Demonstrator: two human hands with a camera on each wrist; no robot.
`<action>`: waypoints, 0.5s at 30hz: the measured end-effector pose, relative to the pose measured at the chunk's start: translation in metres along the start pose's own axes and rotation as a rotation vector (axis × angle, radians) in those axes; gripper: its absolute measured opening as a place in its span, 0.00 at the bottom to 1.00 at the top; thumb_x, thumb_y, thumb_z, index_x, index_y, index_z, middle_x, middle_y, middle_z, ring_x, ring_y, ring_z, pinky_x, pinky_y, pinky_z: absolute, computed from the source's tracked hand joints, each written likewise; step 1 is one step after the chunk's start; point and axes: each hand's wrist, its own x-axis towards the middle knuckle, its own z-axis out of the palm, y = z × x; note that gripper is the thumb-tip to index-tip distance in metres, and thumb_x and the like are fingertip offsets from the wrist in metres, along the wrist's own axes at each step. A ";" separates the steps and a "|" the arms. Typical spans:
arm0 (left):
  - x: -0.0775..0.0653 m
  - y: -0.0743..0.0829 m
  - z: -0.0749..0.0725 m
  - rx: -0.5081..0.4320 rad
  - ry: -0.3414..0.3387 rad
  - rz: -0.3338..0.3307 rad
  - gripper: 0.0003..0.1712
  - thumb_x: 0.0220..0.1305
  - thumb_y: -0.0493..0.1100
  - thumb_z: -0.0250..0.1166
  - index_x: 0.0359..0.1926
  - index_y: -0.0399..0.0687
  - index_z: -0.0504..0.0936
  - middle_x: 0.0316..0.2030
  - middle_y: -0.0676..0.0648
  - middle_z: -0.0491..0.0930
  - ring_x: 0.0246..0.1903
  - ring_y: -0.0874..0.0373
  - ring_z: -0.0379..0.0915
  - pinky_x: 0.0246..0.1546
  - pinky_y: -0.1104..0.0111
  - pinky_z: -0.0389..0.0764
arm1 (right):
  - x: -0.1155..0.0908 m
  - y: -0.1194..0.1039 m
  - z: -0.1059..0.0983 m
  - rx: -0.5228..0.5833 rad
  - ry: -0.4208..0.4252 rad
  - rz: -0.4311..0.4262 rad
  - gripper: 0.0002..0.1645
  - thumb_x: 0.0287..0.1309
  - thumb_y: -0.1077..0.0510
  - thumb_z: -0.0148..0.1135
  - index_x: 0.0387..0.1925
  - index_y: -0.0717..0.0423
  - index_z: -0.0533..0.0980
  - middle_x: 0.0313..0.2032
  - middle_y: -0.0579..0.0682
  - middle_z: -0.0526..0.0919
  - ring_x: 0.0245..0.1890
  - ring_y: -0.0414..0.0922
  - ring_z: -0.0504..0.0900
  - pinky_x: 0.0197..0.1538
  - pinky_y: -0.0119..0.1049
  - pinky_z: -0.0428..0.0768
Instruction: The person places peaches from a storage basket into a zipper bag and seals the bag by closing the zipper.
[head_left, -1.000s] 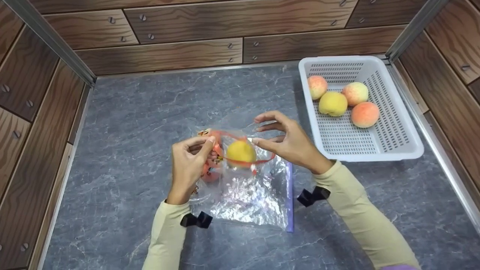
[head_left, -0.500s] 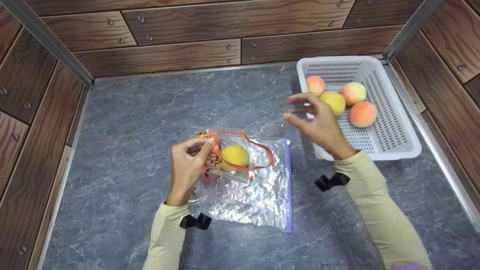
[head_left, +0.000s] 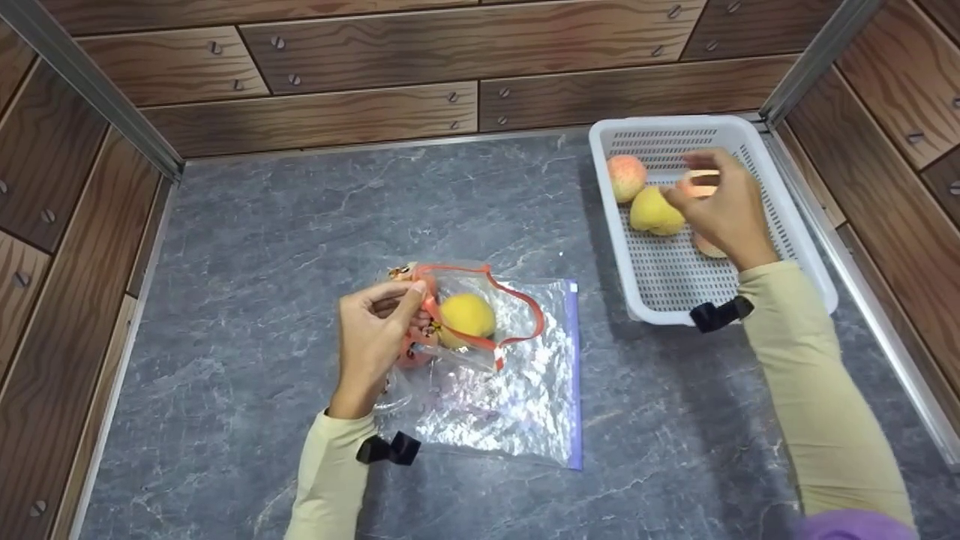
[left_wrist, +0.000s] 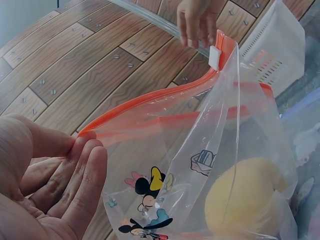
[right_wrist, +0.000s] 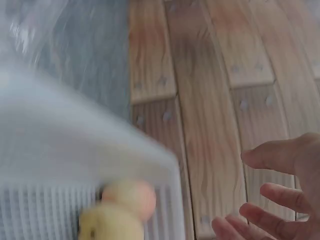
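My left hand (head_left: 375,337) pinches the orange zip edge of a clear zip bag (left_wrist: 145,160) printed with cartoon figures. Its mouth gapes, and a white slider (left_wrist: 215,57) sits on the zip at the far end in the left wrist view. Inside the bag lies a yellow fruit (head_left: 466,319). Over the white basket (head_left: 667,281) hovers my right hand (head_left: 724,210), thumb and fingers spread, nothing between them. Beneath and beside it are a yellow fruit (head_left: 656,211) and several peaches, one a pink-orange peach (head_left: 626,178) at the left wall; the hand partly covers two others.
Under the zip bag a second clear bag (head_left: 517,412) with a purple zip strip (head_left: 574,375) lies flat on the grey marbled table (head_left: 300,217). Wood-patterned walls (head_left: 360,112) enclose the back and sides. The basket stands at the right wall.
My right hand has left the bag's mouth and moved right and back to over the basket. My left hand keeps its pinch on the zip edge, with the yellow fruit settled in the bag.
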 end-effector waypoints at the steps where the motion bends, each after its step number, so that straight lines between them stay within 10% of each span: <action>1: 0.000 0.000 0.000 0.002 0.000 0.001 0.07 0.64 0.32 0.69 0.37 0.28 0.87 0.27 0.40 0.87 0.20 0.53 0.83 0.22 0.62 0.86 | 0.002 0.005 -0.003 -0.043 0.001 0.001 0.33 0.59 0.58 0.71 0.62 0.68 0.72 0.58 0.66 0.76 0.54 0.61 0.78 0.57 0.46 0.81; 15: -0.001 0.001 0.001 0.001 -0.012 -0.023 0.07 0.64 0.34 0.69 0.39 0.31 0.87 0.27 0.40 0.87 0.22 0.49 0.84 0.23 0.59 0.87 | 0.018 0.070 -0.023 -0.435 -0.130 0.104 0.46 0.52 0.56 0.73 0.67 0.73 0.63 0.59 0.80 0.68 0.56 0.79 0.67 0.55 0.73 0.68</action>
